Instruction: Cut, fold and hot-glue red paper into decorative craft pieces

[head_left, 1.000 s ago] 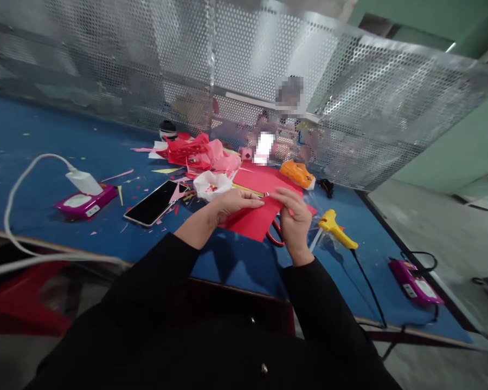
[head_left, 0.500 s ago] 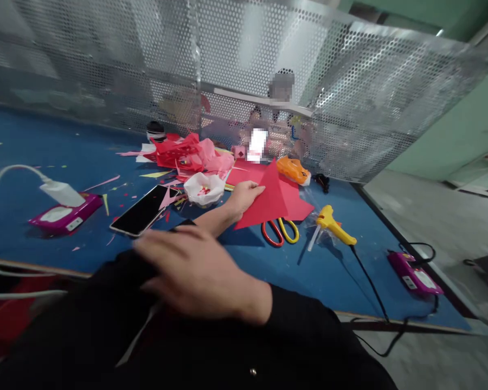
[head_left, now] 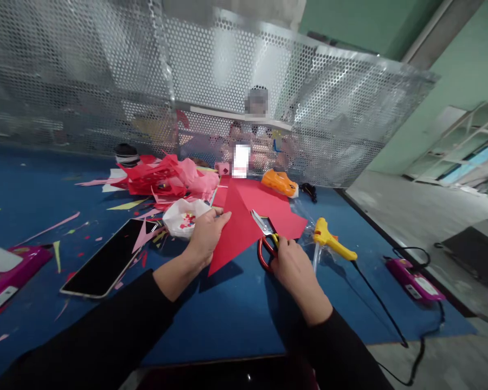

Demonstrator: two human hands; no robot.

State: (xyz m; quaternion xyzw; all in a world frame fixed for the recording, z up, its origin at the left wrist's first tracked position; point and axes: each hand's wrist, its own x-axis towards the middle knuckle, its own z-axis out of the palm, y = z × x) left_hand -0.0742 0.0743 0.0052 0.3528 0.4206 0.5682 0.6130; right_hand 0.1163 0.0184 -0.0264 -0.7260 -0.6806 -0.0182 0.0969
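My left hand (head_left: 207,234) pinches the left edge of a folded sheet of red paper (head_left: 235,227), tilted up off the table. My right hand (head_left: 295,271) is closed on a pair of scissors (head_left: 268,233) with one red and one yellow handle loop. The blades are parted a little and point up and left, close to the paper's right side. More red paper (head_left: 274,200) lies flat behind them. Just left of my left hand sits a white bowl-like holder (head_left: 174,219) with small colored scraps in it.
A yellow glue gun (head_left: 331,238) with a black cord lies to the right. A phone (head_left: 106,262) rests at left, near a purple power strip (head_left: 20,271). Crumpled red and pink paper (head_left: 166,179) and an orange packet (head_left: 280,183) stand before a perforated metal screen (head_left: 228,59).
My right hand has come from over my left forearm to the scissors, gripped them and lifted them off the table. My left hand still holds the red paper. The camera view has shifted.
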